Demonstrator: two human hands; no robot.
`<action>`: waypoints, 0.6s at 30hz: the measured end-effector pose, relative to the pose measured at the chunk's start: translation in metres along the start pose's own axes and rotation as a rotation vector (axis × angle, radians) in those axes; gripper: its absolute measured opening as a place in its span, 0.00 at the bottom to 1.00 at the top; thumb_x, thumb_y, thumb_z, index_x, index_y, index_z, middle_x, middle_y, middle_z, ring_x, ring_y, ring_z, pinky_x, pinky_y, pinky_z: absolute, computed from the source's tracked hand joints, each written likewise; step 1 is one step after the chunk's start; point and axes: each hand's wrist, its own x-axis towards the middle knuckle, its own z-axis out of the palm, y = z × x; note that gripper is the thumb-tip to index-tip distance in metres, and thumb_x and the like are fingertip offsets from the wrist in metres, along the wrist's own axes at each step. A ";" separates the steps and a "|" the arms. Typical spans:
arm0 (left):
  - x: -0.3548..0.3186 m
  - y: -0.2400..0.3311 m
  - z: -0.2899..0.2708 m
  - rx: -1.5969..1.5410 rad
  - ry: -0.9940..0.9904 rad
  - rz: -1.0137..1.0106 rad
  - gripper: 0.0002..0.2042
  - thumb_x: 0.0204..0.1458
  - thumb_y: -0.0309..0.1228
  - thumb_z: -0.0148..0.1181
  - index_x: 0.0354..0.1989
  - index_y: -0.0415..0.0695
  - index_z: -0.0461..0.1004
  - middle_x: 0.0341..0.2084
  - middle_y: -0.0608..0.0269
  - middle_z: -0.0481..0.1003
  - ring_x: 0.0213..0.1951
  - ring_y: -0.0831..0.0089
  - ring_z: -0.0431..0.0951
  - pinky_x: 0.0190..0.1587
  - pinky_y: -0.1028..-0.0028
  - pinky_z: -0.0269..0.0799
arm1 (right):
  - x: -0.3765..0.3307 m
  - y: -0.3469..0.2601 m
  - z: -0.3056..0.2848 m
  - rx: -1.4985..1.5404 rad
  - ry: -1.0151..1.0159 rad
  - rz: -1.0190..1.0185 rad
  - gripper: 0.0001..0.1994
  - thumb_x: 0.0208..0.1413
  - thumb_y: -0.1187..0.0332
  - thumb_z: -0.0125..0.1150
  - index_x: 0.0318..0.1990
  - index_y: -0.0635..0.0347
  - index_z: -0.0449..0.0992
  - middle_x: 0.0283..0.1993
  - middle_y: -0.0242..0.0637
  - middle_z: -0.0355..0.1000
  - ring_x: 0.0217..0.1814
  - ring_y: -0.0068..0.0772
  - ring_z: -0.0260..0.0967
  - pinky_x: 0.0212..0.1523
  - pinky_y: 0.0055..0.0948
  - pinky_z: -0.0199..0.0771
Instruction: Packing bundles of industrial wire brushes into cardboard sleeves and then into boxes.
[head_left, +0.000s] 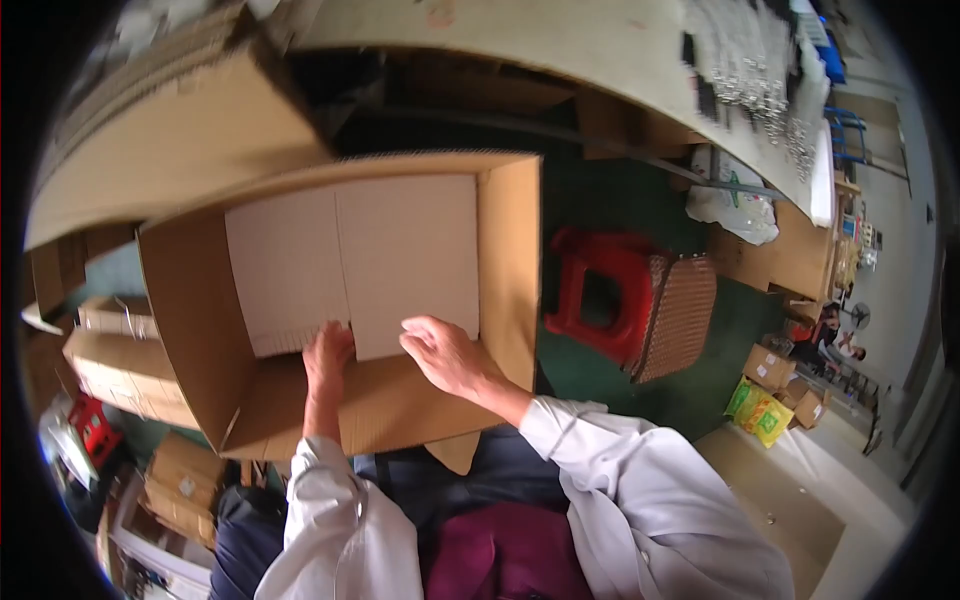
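Both my hands reach into the open brown corrugated cardboard box (210, 330) on my lap. My left hand (328, 352) lies flat, fingers together, on the left white ribbed sheet (285, 265); my right hand (445, 352), loosely curled, presses the right sheet's (410, 255) lower edge.

Open cardboard box (340, 300) on lap, two white corrugated sheets (355, 260) lying flat on bottom. Left hand (327, 355) pressed on near edge of left sheet; right hand (445, 352) resting on near edge of right sheet, fingers spread. Red stool (598, 290) on green floor (720, 340) right of box.
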 end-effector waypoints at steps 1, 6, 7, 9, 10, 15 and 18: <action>-0.002 0.006 0.007 0.036 -0.045 0.017 0.29 0.60 0.50 0.67 0.57 0.36 0.75 0.43 0.50 0.81 0.45 0.64 0.82 0.49 0.66 0.80 | -0.002 -0.002 -0.011 0.049 0.058 -0.031 0.19 0.67 0.64 0.64 0.57 0.70 0.75 0.52 0.52 0.81 0.55 0.40 0.80 0.57 0.34 0.79; -0.080 0.003 0.074 0.214 -0.140 0.097 0.22 0.62 0.45 0.66 0.50 0.36 0.79 0.38 0.56 0.82 0.39 0.69 0.82 0.44 0.69 0.80 | -0.026 -0.033 -0.135 -0.217 0.485 -0.489 0.15 0.64 0.68 0.62 0.54 0.68 0.75 0.50 0.56 0.79 0.52 0.51 0.79 0.55 0.42 0.79; -0.096 0.005 0.084 0.226 -0.135 0.128 0.20 0.63 0.43 0.65 0.50 0.36 0.80 0.37 0.57 0.83 0.39 0.71 0.82 0.43 0.70 0.80 | -0.017 -0.048 -0.166 -0.406 0.634 -0.684 0.15 0.63 0.70 0.62 0.54 0.68 0.75 0.53 0.56 0.77 0.55 0.55 0.77 0.57 0.44 0.78; -0.128 0.003 0.085 0.357 -0.142 0.177 0.16 0.65 0.38 0.64 0.48 0.35 0.80 0.35 0.59 0.83 0.38 0.73 0.82 0.44 0.70 0.80 | 0.000 -0.080 -0.220 -0.525 0.752 -0.807 0.20 0.61 0.71 0.62 0.59 0.69 0.72 0.61 0.57 0.72 0.63 0.60 0.70 0.64 0.49 0.72; -0.147 0.000 0.087 0.350 -0.110 0.172 0.16 0.65 0.37 0.63 0.48 0.34 0.80 0.34 0.59 0.83 0.38 0.73 0.82 0.44 0.70 0.80 | 0.015 -0.093 -0.242 -0.595 0.810 -0.854 0.23 0.61 0.68 0.63 0.62 0.70 0.70 0.64 0.58 0.69 0.66 0.61 0.67 0.66 0.50 0.69; -0.206 -0.010 0.120 0.349 0.029 0.147 0.15 0.66 0.34 0.60 0.48 0.32 0.80 0.36 0.56 0.84 0.39 0.72 0.83 0.45 0.70 0.80 | 0.088 -0.124 -0.327 -0.965 0.869 -0.739 0.37 0.62 0.56 0.64 0.70 0.73 0.59 0.74 0.60 0.58 0.77 0.61 0.53 0.77 0.52 0.52; -0.221 0.004 0.153 0.353 0.044 0.166 0.15 0.65 0.33 0.60 0.49 0.31 0.79 0.38 0.55 0.83 0.41 0.71 0.83 0.48 0.71 0.79 | 0.107 -0.128 -0.345 -1.116 0.815 -0.687 0.42 0.60 0.55 0.66 0.73 0.72 0.55 0.77 0.57 0.53 0.81 0.56 0.47 0.80 0.50 0.46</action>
